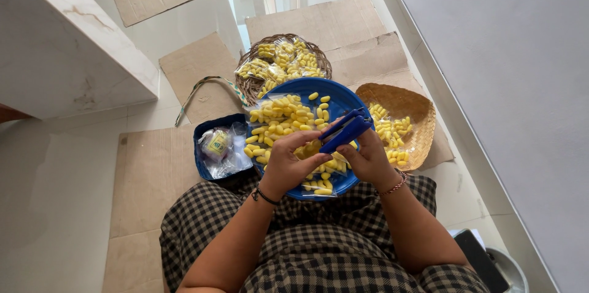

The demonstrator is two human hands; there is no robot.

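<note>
Round wicker basket point(254, 84) with filled packets, flat woven tray point(417, 109), cardboard sheets point(153, 170) on floor.

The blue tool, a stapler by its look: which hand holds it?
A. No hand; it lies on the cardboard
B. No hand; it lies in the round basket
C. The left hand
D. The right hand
D: the right hand grips the blue tool above the blue tray, while the left hand pinches a small bag of yellow pieces.

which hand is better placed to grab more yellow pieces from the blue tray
Left, probably. The left hand pinches only a small bag and hovers over the yellow pieces on the blue tray; the right hand grips the blue tool.
</note>
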